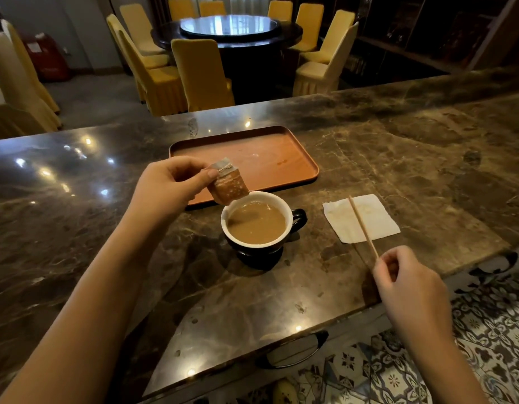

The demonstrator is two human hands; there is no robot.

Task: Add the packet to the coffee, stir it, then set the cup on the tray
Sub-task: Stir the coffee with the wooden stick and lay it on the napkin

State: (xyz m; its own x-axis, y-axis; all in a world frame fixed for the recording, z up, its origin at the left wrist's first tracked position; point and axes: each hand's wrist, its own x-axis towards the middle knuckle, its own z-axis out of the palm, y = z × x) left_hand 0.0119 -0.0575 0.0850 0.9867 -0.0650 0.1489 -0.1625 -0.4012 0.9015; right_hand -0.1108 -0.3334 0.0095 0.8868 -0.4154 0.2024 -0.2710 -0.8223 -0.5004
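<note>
A dark cup (259,252) with a white inside holds milky coffee and stands on the marble counter, its handle pointing right. My left hand (167,188) pinches a small brown packet (227,185), tilted with its lower corner just over the cup's left rim. My right hand (409,284) holds the near end of a thin wooden stir stick (363,227), which slants up over a white napkin (360,218). An orange-brown tray (252,158) lies just behind the cup with nothing on it.
The marble counter (412,158) ends close to my right hand, with patterned floor tiles (485,345) below. Beyond the counter stand yellow-covered chairs (200,74) around a dark round table (229,30). A drawer handle (293,349) shows under the counter's edge.
</note>
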